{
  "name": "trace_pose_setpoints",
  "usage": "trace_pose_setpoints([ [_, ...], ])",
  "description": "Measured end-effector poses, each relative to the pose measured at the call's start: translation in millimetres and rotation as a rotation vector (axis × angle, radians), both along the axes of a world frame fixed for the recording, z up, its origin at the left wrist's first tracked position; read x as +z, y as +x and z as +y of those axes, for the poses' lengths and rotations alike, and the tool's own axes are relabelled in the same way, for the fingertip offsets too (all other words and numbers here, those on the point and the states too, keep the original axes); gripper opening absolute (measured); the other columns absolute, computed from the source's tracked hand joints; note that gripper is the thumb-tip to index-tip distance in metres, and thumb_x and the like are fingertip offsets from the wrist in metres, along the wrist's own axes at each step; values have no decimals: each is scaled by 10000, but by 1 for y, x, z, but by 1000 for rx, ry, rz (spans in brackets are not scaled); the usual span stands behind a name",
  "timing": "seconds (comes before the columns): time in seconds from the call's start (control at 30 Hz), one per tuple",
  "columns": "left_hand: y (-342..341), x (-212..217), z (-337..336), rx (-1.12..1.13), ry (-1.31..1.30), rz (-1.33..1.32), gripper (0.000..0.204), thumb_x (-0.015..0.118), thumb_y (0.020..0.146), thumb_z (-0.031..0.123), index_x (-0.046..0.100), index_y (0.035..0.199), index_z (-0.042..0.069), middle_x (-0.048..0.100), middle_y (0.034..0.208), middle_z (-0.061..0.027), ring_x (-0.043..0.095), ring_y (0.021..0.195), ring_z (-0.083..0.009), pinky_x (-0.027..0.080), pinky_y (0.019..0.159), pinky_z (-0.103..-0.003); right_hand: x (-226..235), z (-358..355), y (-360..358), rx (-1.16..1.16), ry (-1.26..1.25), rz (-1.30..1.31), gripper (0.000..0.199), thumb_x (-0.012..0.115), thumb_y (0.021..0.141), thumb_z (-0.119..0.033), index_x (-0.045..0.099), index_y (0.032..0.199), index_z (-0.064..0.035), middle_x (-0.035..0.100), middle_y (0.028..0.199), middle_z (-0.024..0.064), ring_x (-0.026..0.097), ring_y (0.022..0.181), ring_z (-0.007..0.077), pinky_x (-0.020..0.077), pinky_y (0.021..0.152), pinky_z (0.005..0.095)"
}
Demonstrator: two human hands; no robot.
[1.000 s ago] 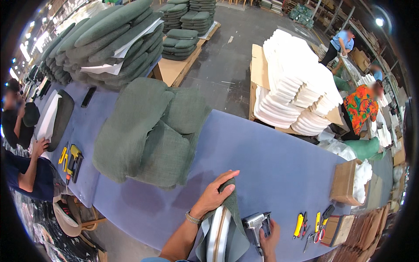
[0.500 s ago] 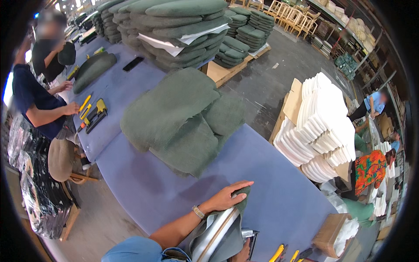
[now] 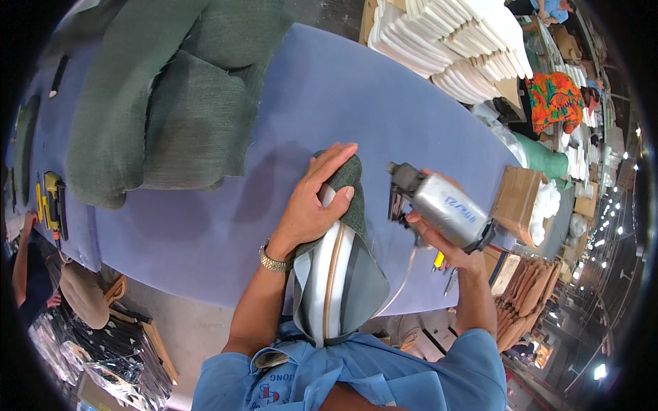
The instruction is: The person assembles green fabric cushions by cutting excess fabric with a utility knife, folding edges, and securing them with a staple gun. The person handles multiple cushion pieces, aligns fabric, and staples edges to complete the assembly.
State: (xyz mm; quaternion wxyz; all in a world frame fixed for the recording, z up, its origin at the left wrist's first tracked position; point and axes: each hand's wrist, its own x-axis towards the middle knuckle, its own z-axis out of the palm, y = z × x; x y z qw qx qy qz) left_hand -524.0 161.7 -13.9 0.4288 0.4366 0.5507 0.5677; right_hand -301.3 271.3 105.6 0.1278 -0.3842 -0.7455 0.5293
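A padded chair cushion (image 3: 315,288) stands on edge against my body, showing white foam with a thin wooden strip along it. Dark green fabric (image 3: 367,284) drapes around both sides, its grey backing partly turned outward. My left hand (image 3: 312,209) grips the cushion's far end, thumb and fingers pressing the fabric over it. To the right, my right hand (image 3: 442,236) is wrapped round the handle of a silver and black air staple gun (image 3: 449,209), held above the table apart from the cushion. A pale hose hangs from the gun.
Green fabric covers (image 3: 192,116) lie piled on the blue table (image 3: 329,82). A cardboard box (image 3: 515,198) with white stuffing stands at right, near yellow-handled tools (image 3: 439,260). Stacked white foam pads (image 3: 452,41) stand beyond the table. Another staple gun (image 3: 53,198) lies far left, near a co-worker's arm.
My right hand has lifted the staple gun from low beside the cushion into clear view at the right. My left hand stays on the cushion's end. The view has shifted and turned.
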Motion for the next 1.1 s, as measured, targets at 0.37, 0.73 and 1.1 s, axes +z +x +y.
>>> trace_pose_setpoints([
  [0.37,1,-7,1,23,47,-21,636,629,851,42,512,1475,62,523,1500,-157,409,1465,-338,303,1202,-429,4,6,-31,323,152,-219,778,795,656,-273,594,1368,-29,682,1246,164,687,995,337,539,878,391],
  [0.73,0,-10,0,14,42,7,666,643,832,56,510,1483,94,512,1513,-146,402,1469,-360,215,1225,-549,16,10,-45,378,99,-340,864,803,662,-351,541,1425,-41,664,1260,188,685,1064,350,535,913,389],
  [1.1,-1,-10,0,11,49,-9,682,658,799,56,536,1468,112,537,1481,-126,433,1448,-349,206,1212,-590,37,-2,-63,287,27,-561,737,781,740,-250,550,1408,-42,651,1325,167,672,1181,324,522,991,371],
])
